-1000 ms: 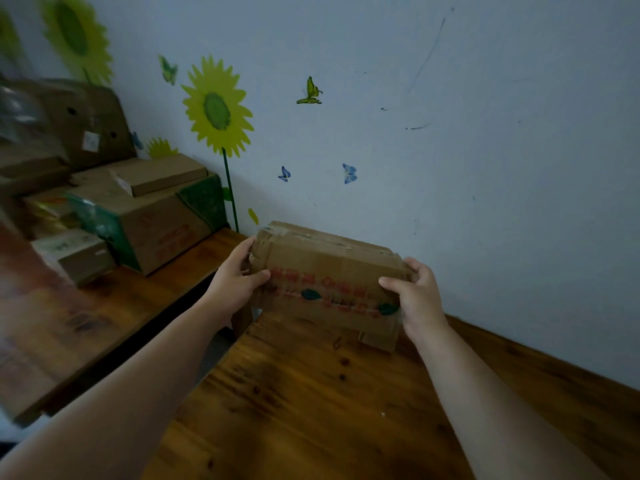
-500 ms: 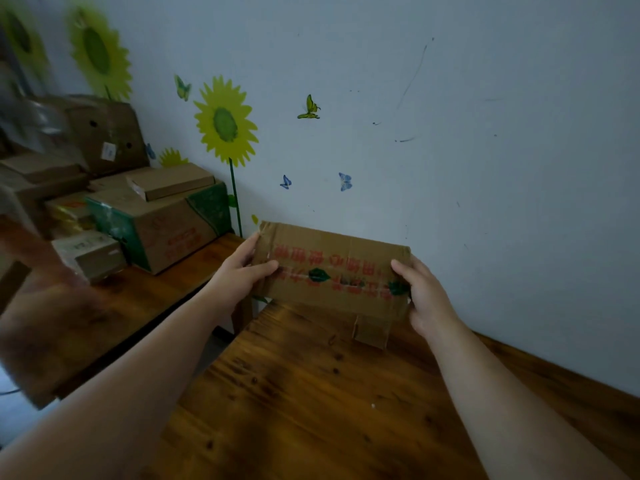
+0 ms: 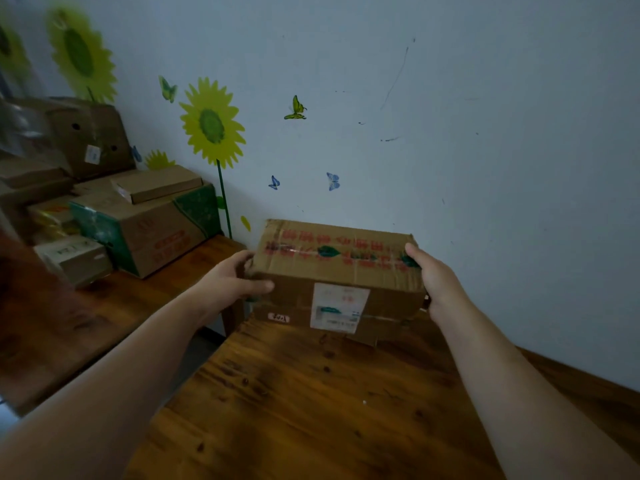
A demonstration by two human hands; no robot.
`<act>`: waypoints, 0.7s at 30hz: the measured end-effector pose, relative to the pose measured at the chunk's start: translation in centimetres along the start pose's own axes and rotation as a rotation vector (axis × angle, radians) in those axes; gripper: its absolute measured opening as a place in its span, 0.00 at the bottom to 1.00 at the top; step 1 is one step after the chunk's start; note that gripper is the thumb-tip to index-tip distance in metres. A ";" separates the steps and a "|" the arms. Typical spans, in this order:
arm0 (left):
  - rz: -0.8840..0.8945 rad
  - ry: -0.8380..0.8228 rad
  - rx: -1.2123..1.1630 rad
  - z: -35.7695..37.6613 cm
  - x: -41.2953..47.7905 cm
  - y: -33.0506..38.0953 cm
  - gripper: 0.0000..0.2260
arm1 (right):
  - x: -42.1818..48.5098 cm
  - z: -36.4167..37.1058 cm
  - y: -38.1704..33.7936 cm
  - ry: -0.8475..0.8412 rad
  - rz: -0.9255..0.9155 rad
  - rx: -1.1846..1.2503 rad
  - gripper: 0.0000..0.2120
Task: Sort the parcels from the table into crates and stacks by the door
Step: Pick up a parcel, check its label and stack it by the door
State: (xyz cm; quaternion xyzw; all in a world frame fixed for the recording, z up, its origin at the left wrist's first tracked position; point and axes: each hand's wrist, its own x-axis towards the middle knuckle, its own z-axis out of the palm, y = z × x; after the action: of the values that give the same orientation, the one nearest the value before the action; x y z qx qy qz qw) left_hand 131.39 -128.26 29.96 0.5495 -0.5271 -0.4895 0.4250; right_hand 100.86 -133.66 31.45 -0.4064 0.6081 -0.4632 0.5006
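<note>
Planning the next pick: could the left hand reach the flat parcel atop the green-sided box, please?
Probably not yet: the left hand grips the taped parcel, and the flat parcel lies across a gap, on the other table.

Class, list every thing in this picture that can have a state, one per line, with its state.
taped parcel, sealed, label facing the camera, held at both ends
left hand, grips the taped parcel's left end
right hand, grips the taped parcel's right end
flat parcel, closed, lying on the green-printed box
green-printed box, closed, upright
</note>
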 end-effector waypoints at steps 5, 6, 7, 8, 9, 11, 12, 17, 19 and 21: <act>-0.014 0.191 -0.046 1.6 -0.4 -0.4 0.20 | -1.2 -0.6 1.9 -0.075 -0.044 0.041 0.23; -0.022 0.223 -0.045 2.0 -0.4 -0.7 0.19 | -1.6 -0.6 2.3 -0.092 -0.070 0.027 0.24; -0.031 0.255 -0.055 2.3 -0.5 -0.8 0.18 | -1.9 -0.7 2.8 -0.122 -0.092 0.010 0.25; -0.039 0.287 -0.074 2.8 -0.7 -0.8 0.16 | -2.3 -0.9 3.2 -0.153 -0.111 -0.008 0.27; -0.044 0.316 -0.094 3.2 -0.8 -0.7 0.13 | -2.4 -1.0 3.7 -0.175 -0.119 -0.020 0.28; -0.046 0.332 -0.119 3.9 -1.4 -0.4 0.11 | -2.9 -1.5 4.8 -0.176 -0.107 0.002 0.26; -0.052 0.314 -0.131 4.3 -1.7 -0.2 0.11 | -3.2 -1.8 5.4 -0.152 -0.099 0.034 0.24; -0.125 0.104 -0.245 5.7 -4.2 0.1 0.15 | -5.0 -4.0 6.9 -0.013 -0.073 0.115 0.26; -0.121 0.078 -0.245 6.3 -5.2 -0.2 0.15 | -5.9 -5.1 7.4 -0.004 -0.060 0.125 0.28; -0.111 0.084 -0.235 7.1 -6.2 -0.4 0.14 | -6.9 -6.2 7.7 0.002 -0.052 0.118 0.27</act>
State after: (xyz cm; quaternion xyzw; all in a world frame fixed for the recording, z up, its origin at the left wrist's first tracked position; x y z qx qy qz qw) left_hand 124.63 -121.69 28.97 0.5443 -0.4168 -0.5470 0.4804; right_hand 95.70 -124.25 26.03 -0.3913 0.5693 -0.5115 0.5110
